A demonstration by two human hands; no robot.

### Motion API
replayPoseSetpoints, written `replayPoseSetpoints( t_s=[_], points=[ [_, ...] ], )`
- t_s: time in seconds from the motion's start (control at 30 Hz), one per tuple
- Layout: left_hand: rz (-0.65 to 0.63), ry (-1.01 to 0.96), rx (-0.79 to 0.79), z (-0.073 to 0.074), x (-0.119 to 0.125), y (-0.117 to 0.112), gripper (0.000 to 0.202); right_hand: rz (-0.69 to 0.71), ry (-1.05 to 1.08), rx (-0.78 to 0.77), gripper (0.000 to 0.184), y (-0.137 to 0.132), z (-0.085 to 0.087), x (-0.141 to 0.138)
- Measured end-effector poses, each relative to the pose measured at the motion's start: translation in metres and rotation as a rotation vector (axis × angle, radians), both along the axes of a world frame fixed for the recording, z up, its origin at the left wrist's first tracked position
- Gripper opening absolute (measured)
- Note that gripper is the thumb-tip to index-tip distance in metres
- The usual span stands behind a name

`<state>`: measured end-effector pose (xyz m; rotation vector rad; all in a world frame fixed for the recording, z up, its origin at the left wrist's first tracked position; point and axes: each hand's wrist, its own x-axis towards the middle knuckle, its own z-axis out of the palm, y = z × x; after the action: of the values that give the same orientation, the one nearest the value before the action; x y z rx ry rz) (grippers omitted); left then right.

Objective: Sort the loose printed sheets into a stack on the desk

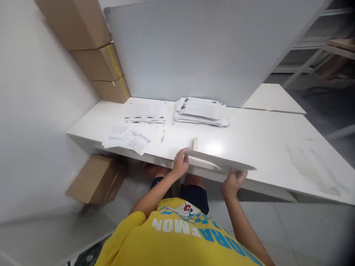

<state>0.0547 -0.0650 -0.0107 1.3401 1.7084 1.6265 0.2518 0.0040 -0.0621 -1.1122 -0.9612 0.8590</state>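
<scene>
Both my hands grip a thin stack of paper sheets [219, 159], held on edge and slightly bowed at the front edge of the white table. My left hand [181, 162] pinches its left end between thumb and fingers. Toward the right end, my right hand [234, 181] has its fingers closed on the lower edge. Just behind the sheets lies a small off-white object [195, 143], partly covered, whose kind I cannot make out. Farther back is a thick pile of printed papers [202, 109].
Loose printed sheets [127, 139] overhang the table's [266, 136] front left edge, with another low paper stack [145, 119] behind them. A grey-white panel [183, 51] stands along the back. Cardboard boxes [102, 61] are piled at the left; another box [90, 179] sits below.
</scene>
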Motion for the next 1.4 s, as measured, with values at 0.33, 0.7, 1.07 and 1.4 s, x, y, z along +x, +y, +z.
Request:
replayPoseSetpoints(
  t_s=[0.33,0.7,1.07,1.4],
  points=[
    [0.108,-0.037,-0.221,-0.010,-0.010,0.030,0.036,0.206,-0.072,-0.052,0.038,0.026,0.013,-0.010],
    [0.169,-0.022,-0.077,-0.005,-0.014,0.040,0.011,0.360,-0.054,0.043,0.028,0.027,0.021,0.003],
    [0.162,-0.106,-0.029,-0.032,0.000,-0.001,0.030,0.323,0.063,-0.089,0.037,-0.009,-0.009,0.010],
    [0.262,-0.267,-0.093,-0.049,0.012,-0.045,0.039,0.419,-0.001,-0.209,0.050,-0.017,-0.013,0.026]
  ],
)
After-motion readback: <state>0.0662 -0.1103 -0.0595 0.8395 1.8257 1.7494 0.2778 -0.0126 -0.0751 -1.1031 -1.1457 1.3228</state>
